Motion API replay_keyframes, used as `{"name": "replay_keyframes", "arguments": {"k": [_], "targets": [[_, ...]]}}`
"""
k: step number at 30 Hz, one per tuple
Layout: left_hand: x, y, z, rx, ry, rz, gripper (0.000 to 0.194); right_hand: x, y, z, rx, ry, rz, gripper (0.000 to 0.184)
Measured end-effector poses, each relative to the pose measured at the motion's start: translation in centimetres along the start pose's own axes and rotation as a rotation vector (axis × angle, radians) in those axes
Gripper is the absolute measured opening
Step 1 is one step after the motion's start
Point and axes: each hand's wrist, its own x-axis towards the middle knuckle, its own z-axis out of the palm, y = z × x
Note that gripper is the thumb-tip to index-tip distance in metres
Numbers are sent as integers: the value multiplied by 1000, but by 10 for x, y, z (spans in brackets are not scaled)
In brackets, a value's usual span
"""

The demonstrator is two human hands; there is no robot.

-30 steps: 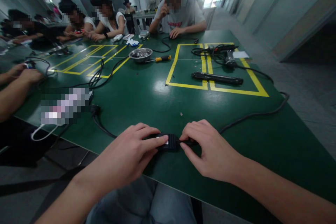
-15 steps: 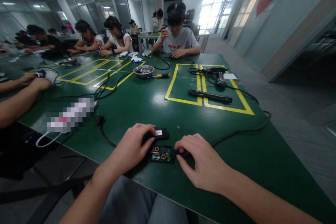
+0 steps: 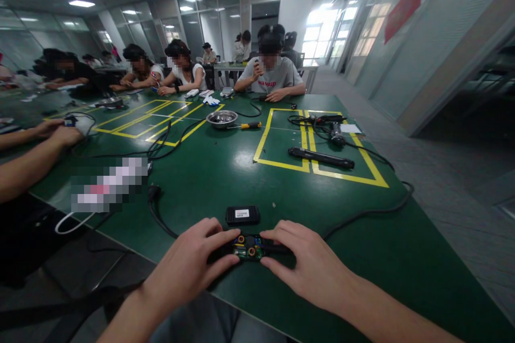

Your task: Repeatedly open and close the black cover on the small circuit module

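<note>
An uncovered black housing with a circuit board (image 3: 250, 246) lies near the table's front edge, its copper coils and green board showing. My left hand (image 3: 197, 252) grips its left end between thumb and fingers. On the right end, my right hand (image 3: 301, 257) holds it the same way, thumb at the near side and fingers at the far side. Just beyond the housing rests its black cover (image 3: 242, 215), white label up, touched by neither hand. A black power cord (image 3: 161, 221) with a plug (image 3: 153, 193) runs out to the left; another black cable (image 3: 370, 211) leads off to the right.
Farther back are a metal bowl (image 3: 222, 119), a screwdriver (image 3: 250, 125) with a yellow and black handle, and a black tube-shaped part (image 3: 321, 158) inside yellow tape. A power strip (image 3: 112, 185), blurred out, lies left. A co-worker's arms (image 3: 44, 150) reach in from the left.
My left hand lifted the cover off the housing, set it down beyond and let go, then took the housing's left end. My right hand shifted from the cable onto the right end. The view tilted up.
</note>
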Motion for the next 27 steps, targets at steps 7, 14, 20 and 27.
{"name": "replay_keyframes", "arguments": {"k": [7, 14, 20, 27], "targets": [[3, 3, 2, -56, 22, -83, 34, -1, 2, 2, -41, 11, 1, 32], [-4, 3, 4, -117, 84, -40, 22, -2, 2, -2, -18, 15, -32, 29], [-4, 0, -1, -213, 89, -8, 20, -2, 1, -3, 4, 65, -67, 16], [-4, -2, -6, -198, 125, 49, 19, -3, 0, -5, 16, 96, -77, 15]]}}
